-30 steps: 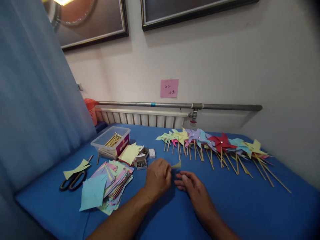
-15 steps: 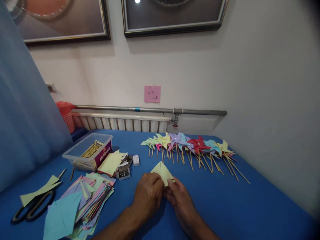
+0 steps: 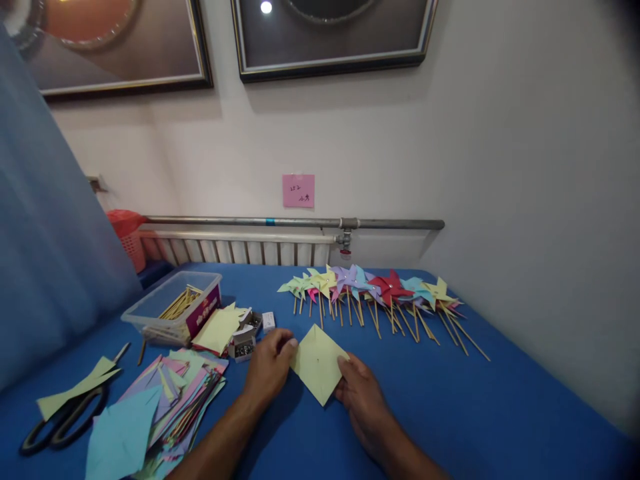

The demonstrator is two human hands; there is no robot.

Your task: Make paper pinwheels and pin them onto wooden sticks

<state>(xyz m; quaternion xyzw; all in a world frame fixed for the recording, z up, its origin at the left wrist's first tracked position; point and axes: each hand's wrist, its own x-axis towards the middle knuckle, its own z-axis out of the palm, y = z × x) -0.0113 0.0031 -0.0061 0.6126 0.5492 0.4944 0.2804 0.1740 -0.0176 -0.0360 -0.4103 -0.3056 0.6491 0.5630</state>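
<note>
A pale yellow-green square of paper (image 3: 320, 367) is held up over the blue table, turned with one corner upward. It has a small dark mark at its centre and short slits or creases at its top and bottom corners. My right hand (image 3: 364, 399) pinches its right corner, thumb in front and fingers behind. My left hand (image 3: 271, 363) is closed at the left corner, fingers curled and thumb against the paper's edge. Left of that hand are small open boxes of metal pins (image 3: 244, 348) and a small white box (image 3: 269, 321).
Paper pinwheels on sticks (image 3: 393, 288) lie along the back right. At left are a plastic box (image 3: 143, 317) of wooden sticks, yellow paper sheets (image 3: 220, 328), a pile of coloured paper (image 3: 125, 433) and black-handled scissors (image 3: 75, 420). Behind the table runs a metal pipe (image 3: 400, 225).
The paper was folded into a triangle shape between both hands; now it is spread flat as a diamond. My left hand has moved left, away from the right hand. The view has shifted slightly.
</note>
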